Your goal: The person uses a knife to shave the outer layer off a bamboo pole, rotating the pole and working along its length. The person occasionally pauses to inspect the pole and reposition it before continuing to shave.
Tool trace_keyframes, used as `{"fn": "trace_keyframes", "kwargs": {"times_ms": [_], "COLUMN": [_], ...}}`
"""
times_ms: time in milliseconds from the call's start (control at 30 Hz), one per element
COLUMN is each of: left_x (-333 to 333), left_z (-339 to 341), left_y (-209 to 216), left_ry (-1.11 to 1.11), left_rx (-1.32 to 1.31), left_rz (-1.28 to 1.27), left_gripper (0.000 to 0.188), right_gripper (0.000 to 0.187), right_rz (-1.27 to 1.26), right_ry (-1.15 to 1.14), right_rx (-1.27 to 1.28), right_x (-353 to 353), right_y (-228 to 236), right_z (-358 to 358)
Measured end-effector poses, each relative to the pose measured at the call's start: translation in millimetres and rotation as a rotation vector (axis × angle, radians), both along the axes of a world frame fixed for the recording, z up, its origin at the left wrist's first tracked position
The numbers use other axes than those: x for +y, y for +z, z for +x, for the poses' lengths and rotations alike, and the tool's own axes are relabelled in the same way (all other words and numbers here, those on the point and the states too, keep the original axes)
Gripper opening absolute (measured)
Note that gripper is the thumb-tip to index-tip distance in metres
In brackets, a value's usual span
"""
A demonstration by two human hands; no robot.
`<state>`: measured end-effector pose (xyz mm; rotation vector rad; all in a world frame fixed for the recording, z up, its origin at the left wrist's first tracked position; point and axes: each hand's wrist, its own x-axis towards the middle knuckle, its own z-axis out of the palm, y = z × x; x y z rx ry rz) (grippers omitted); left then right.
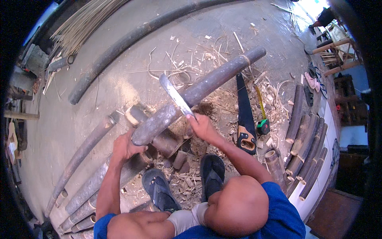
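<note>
Dark grey bamboo, a thick pole (pixel 215 80) mottled with pale patches, slants across the middle of the single head view, from the centre left of the frame up to a rounded far end right of upper centre. Seated low, a person in blue sleeves works over it with bare hands. Left of centre, the left hand (pixel 126 145) is curled against the pole's near end, thumb beneath, gripping it; some of its fingers are hidden from me. Near the centre, the right hand (pixel 202 127) is closed around the mostly hidden handle of a broad-bladed knife (pixel 174 95), fingers wrapped tight. Its pale, round-tipped blade lies across the pole, pointing to upper left; I cannot tell whether the edge bites in.

Right of centre, a handsaw (pixel 243 105) with a black blade and wooden handle lies on the floor, a green-and-black tape measure (pixel 263 126) just beside it, yellow tape out. Wood shavings (pixel 190 184) litter the ground around two dark sandals (pixel 157 190) on the person's feet, lower centre. Short bamboo lengths (pixel 304 144) lie side by side at right; more poles (pixel 81 151) slant at lower left. Upper left holds a bundle of thin pale strips (pixel 84 24) and a long curving pole (pixel 137 34).
</note>
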<state>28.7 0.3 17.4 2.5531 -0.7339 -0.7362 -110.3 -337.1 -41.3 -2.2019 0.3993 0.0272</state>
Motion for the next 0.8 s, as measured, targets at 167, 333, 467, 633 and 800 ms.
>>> {"fn": "trace_keyframes", "kwargs": {"times_ms": [167, 333, 467, 633, 800], "left_x": [1.0, 2.9, 6.5, 2.6, 3.7], "left_z": [-20.8, -31.5, -26.5, -19.8, -13.0], "left_y": [-4.4, -12.0, -10.5, -4.8, 1.0], "left_ry": [0.036, 0.023, 0.019, 0.022, 0.003], "left_rx": [-0.148, -0.334, -0.29, -0.199, -0.1], "left_rz": [0.036, 0.118, 0.109, 0.101, 0.079], "left_gripper": [0.091, 0.095, 0.094, 0.093, 0.093], "right_gripper": [0.055, 0.055, 0.051, 0.047, 0.057], "right_rz": [0.348, 0.059, 0.083, 0.483, 0.279], "right_ry": [-0.35, -0.108, 0.157, -0.395, -0.089], "right_rx": [0.065, -0.013, 0.095, -0.011, 0.172], "right_x": [-20.8, -8.0, 4.2, -5.6, -14.1], "right_y": [12.7, 8.7, 3.9, 3.9, 9.2], "right_z": [5.3, -1.8, -11.2, -2.0, 0.6]}}
